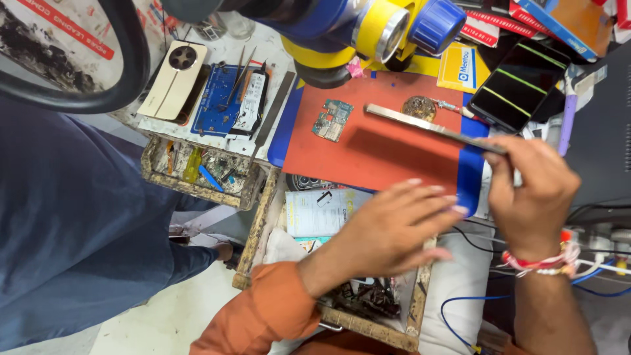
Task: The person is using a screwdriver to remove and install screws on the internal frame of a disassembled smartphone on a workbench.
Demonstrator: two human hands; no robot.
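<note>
Metal strip gripped by right hand, left hand flat beside

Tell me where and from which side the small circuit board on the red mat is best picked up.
Probably by its two long edges, pinched from above. The circuit board lies flat on the red mat with bare mat all round, clear of the metal strip in the right hand. The left hand is nearest, so come from its near side.

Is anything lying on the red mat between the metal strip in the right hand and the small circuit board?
Nothing visible. The right hand holds the metal strip above the red mat, and the mat is bare between the strip's far end and the circuit board.
</note>
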